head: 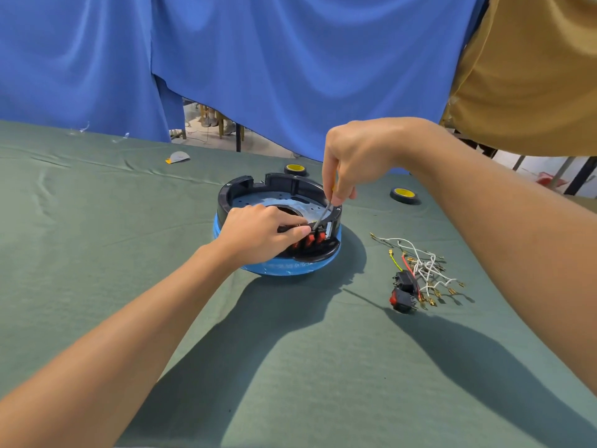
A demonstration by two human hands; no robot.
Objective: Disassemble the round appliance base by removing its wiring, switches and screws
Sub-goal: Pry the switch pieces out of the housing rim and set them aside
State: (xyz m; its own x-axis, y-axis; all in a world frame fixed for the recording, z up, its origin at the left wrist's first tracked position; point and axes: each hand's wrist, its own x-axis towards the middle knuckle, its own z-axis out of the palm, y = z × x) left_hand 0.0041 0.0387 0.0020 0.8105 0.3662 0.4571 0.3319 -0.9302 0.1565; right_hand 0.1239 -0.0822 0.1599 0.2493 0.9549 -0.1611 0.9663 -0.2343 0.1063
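Observation:
The round appliance base (245, 189), black above a blue rim, sits mid-table on green cloth. Red rocker switches (315, 239) line its near wall. My left hand (258, 231) grips the near edge of the base beside the switches, thumb on the black rim. My right hand (352, 156) is above the base and pinches a thin screwdriver (324, 213) whose tip points down at the rim just behind the switches. To the right on the cloth lie loose white, red and yellow wires (423, 266) and two removed black switches (402, 291).
Two rolls of tape with yellow cores lie behind the base (295, 169) and to its right (403, 194). A small scrap (177, 156) lies far left. Blue drapes hang at the table's far edge; a tan cloth hangs at top right.

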